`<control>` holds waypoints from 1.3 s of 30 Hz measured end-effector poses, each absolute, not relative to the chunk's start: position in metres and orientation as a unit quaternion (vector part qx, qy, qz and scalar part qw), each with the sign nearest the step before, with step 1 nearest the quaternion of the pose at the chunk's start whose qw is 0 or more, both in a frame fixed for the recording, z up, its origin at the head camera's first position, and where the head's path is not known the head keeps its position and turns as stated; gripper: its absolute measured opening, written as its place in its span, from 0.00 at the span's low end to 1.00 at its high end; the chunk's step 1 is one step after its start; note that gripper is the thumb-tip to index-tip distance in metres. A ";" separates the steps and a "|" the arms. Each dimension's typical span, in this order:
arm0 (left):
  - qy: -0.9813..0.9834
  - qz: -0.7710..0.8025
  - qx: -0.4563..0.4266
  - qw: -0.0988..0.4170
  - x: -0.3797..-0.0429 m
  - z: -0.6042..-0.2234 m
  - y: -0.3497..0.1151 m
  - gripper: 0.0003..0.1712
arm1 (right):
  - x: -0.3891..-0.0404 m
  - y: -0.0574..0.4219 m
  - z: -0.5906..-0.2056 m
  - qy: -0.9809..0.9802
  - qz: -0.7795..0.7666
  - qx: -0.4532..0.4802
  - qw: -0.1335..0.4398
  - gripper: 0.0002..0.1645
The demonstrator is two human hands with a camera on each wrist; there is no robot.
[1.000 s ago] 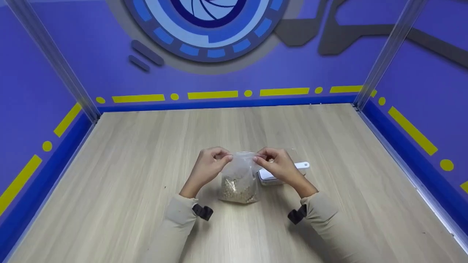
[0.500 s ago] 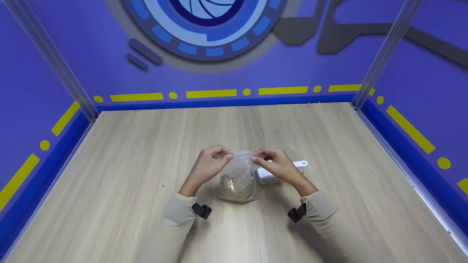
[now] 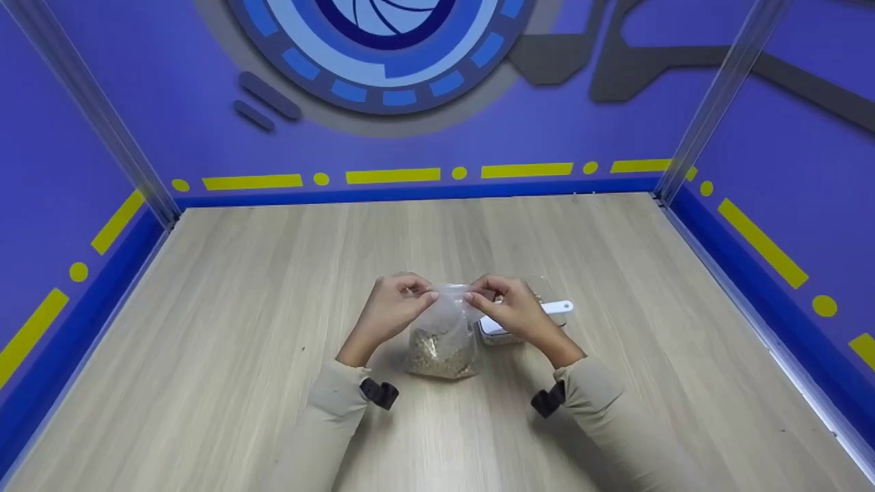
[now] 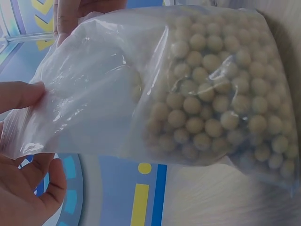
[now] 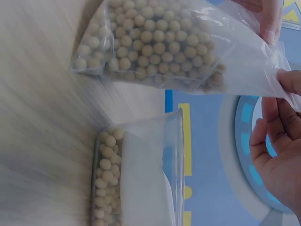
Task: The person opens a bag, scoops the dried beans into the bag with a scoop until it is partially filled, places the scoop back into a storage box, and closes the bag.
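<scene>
A clear plastic zip bag [image 3: 441, 352], its lower half full of small round beige balls [image 4: 211, 94], stands upright in the middle of the table. My left hand [image 3: 391, 309] pinches the bag's top edge on one side between thumb and fingers. On the other side, the right hand [image 3: 514, 311] pinches the same edge, its fingertips a short way from the left's. In both wrist views the upper bag is flattened, with no balls near the pinched edge. Behind the right hand is a clear box [image 5: 181, 141] of similar balls, with a white scoop [image 3: 562, 307] lying across it.
The wooden table [image 3: 239, 287] reaches back to a blue-purple wall [image 3: 383, 154] with yellow marks. Side walls with metal corner posts [image 3: 714, 96] enclose it left and right. The box stands close beside the bag's right side.
The fingertips of my two hands have come closer together along the bag's top edge, the right hand shifting left. Both keep their pinch, and the bag stays in place.
</scene>
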State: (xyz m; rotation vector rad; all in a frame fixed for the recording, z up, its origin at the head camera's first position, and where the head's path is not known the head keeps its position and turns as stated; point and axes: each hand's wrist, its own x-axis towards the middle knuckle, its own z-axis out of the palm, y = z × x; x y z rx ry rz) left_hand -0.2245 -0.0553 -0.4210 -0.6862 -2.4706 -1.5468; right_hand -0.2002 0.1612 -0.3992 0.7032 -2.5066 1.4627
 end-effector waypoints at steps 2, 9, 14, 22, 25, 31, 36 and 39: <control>-0.824 -0.510 -0.232 0.080 -0.224 -0.421 -0.055 0.04 | -0.200 0.160 -0.400 -0.838 0.483 0.240 0.087 0.06; -0.818 -0.519 -0.237 0.073 -0.224 -0.424 -0.056 0.04 | -0.200 0.161 -0.400 -0.834 0.492 0.238 0.079 0.06; -0.814 -0.529 -0.236 0.047 -0.226 -0.424 -0.058 0.05 | -0.213 0.167 -0.417 -0.827 0.510 0.233 0.051 0.09; -0.829 -0.512 -0.221 0.047 -0.225 -0.422 -0.067 0.04 | -0.225 0.165 -0.428 -0.815 0.533 0.224 0.026 0.12; -0.831 -0.503 -0.231 0.057 -0.225 -0.422 -0.068 0.04 | -0.227 0.161 -0.427 -0.819 0.530 0.221 0.022 0.13; -0.832 -0.494 -0.244 0.068 -0.224 -0.420 -0.069 0.04 | -0.231 0.152 -0.424 -0.808 0.541 0.232 0.012 0.13; -0.833 -0.488 -0.249 0.074 -0.225 -0.420 -0.067 0.03 | -0.233 0.150 -0.424 -0.801 0.544 0.250 0.022 0.09; -0.833 -0.485 -0.254 0.078 -0.225 -0.419 -0.067 0.03 | -0.234 0.150 -0.424 -0.803 0.542 0.248 0.022 0.08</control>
